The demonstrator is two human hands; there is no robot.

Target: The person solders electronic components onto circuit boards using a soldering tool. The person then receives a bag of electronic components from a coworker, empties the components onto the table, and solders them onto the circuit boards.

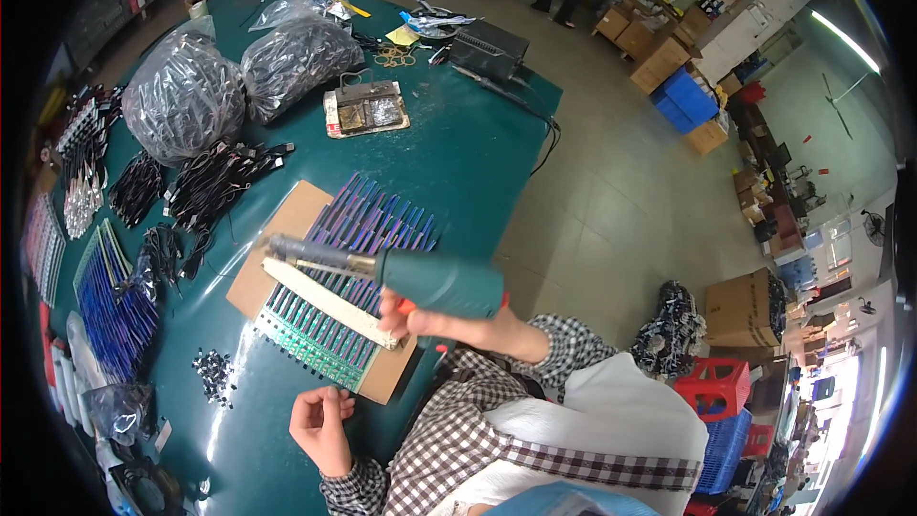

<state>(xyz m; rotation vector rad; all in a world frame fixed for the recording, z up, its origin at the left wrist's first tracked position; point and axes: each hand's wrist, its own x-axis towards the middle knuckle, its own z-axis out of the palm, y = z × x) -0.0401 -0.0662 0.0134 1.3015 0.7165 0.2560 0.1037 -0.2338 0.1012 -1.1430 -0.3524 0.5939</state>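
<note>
My right hand is wrapped round a green heat gun, whose metal nozzle points left over a cardboard sheet. On that sheet lie rows of narrow blue-purple strips and green circuit boards with small black parts along one edge. A pale flat bar lies across the rows, its lower end close to my right fingers. My left hand rests by the near edge of the boards with its fingers curled in; whatever is between them, if anything, is hidden.
Small black parts form a pile on the green table. Black cable bundles, bagged goods and blue strips fill the left side. A soldering tray and black box stand farther back. Red crates are at right.
</note>
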